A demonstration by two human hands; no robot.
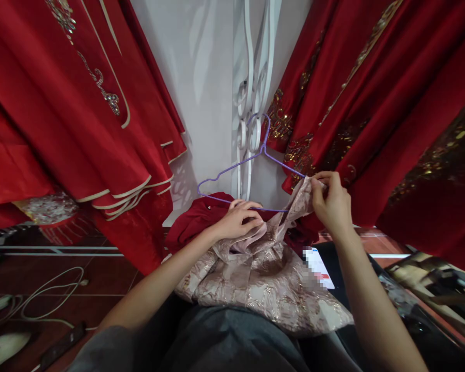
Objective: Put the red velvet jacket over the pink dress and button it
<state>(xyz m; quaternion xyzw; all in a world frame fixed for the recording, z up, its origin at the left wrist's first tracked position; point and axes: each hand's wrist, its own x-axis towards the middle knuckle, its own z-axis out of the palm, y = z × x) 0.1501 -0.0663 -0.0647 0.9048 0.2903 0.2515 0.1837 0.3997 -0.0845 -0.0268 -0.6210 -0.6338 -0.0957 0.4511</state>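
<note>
A shiny pinkish brocade garment (251, 284) with metallic threads lies bunched over my lap. Standing up from it is a thin purple hanger (236, 166), its hook near the white metal scrollwork. My left hand (241, 219) is closed over the hanger's lower bar, close to the garment's neckline; the exact grip under the fingers is partly hidden. At the hanger's right end, my right hand (331, 199) pinches the garment's shoulder edge, where the hanger's arm goes into the fabric. The hanger's left end is bare.
Red embroidered garments hang at left (81, 103) and right (372, 103). Dark red cloth (191, 219) lies behind the brocade. A lit phone (321, 268) rests by my right forearm. White cables (50, 299) and a black power adapter (62, 345) lie on the tiled floor.
</note>
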